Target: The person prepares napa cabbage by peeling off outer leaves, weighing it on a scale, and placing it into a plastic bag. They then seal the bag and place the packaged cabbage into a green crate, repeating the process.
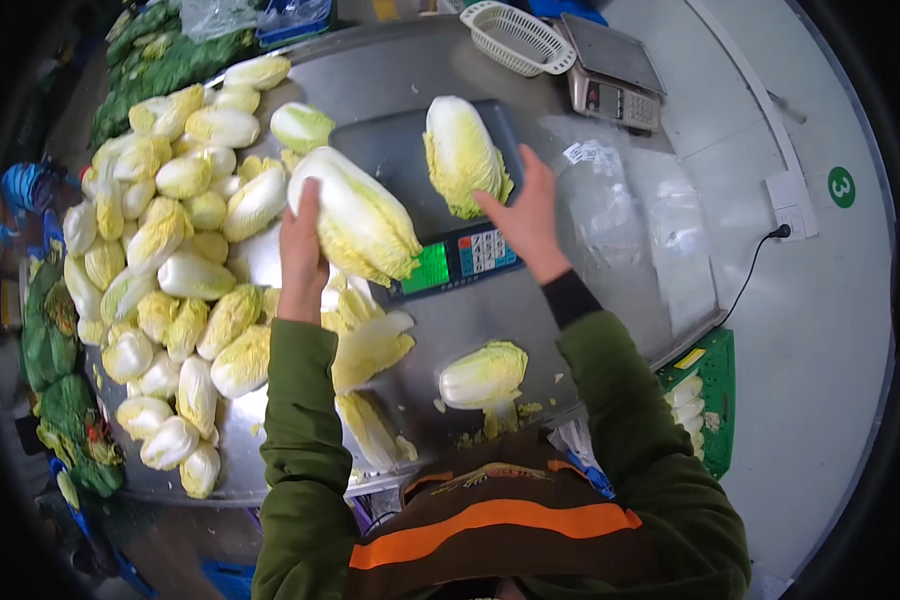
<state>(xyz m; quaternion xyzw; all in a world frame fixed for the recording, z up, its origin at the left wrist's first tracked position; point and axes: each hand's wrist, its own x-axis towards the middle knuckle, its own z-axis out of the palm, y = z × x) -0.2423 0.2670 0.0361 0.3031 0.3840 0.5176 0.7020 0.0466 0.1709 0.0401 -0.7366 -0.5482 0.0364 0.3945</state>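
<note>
My left hand (302, 255) grips a large napa cabbage (355, 215), tilted over the left part of the digital scale (380, 135). My thumb lies across its white side, while the other fingers are hidden beneath. On the scale's dark platform rests another napa cabbage (462, 150), leafy end toward me. Beside it is my right hand (528, 222), thumb and fingers spread, with the thumb tip right at the leafy end. The scale's green display (427, 268) is lit, partly covered by the held cabbage. Nearer to me lies a smaller napa cabbage (483, 376) on the steel table (440, 325).
A heap of napa cabbages (185, 200) covers the table's left side. Loose leaves (370, 350) lie in front of the scale. Clear plastic bags (610, 200) are at right. A white basket (515, 38) and second scale (615, 80) stand at the back; a green crate (715, 390) is below right.
</note>
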